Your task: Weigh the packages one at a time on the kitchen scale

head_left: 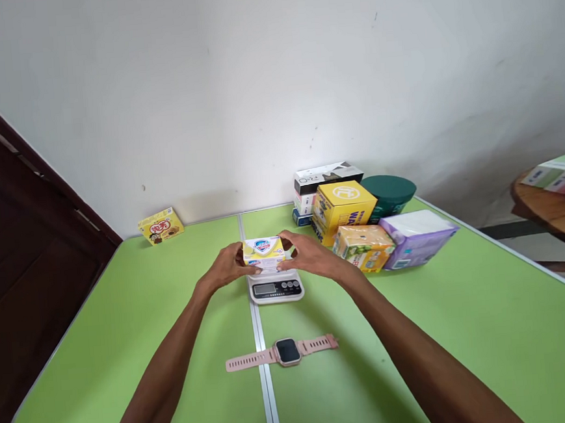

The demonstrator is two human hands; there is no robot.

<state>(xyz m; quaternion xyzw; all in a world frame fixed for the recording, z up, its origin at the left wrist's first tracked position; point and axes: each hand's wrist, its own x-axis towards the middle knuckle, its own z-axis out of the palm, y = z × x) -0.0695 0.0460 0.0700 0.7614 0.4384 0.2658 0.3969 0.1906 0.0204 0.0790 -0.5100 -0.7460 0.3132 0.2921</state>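
Left hand (228, 266): thumb and fingers pinching the left end of a small yellow-and-white carton (263, 252). Right hand (310, 255): same grip on the right end, thumb at the front face, fingers behind. Carton is held level above the plate area of a kitchen scale (276, 289); cannot tell whether it touches. Carton label: blue shield emblem with red, lettering too small to read surely. Crisp cardboard edges.

Scale: white plastic, rounded corners, black front panel with grey rectangular display and three round buttons.

Nearer the body, a smartwatch (288, 352) laid flat, strap stretched out: square dark glass, pink perforated band, lying across the metal seam of the green tabletop (203, 387). Surface smooth, edges metal-trimmed.

Right, beyond the right hand: glossy orange pack (364, 249), fruit print, wrinkled film; beside it a purple-and-white soft pack (419, 238). Behind, a yellow box (343, 208), dark letters "WA" readable; a dark green round-lidded container (389, 193); stacked cartons, the top one black and white (326, 178).

Far left, by the wall (233, 85): yellow snack box (161, 226), characters 泡芙.
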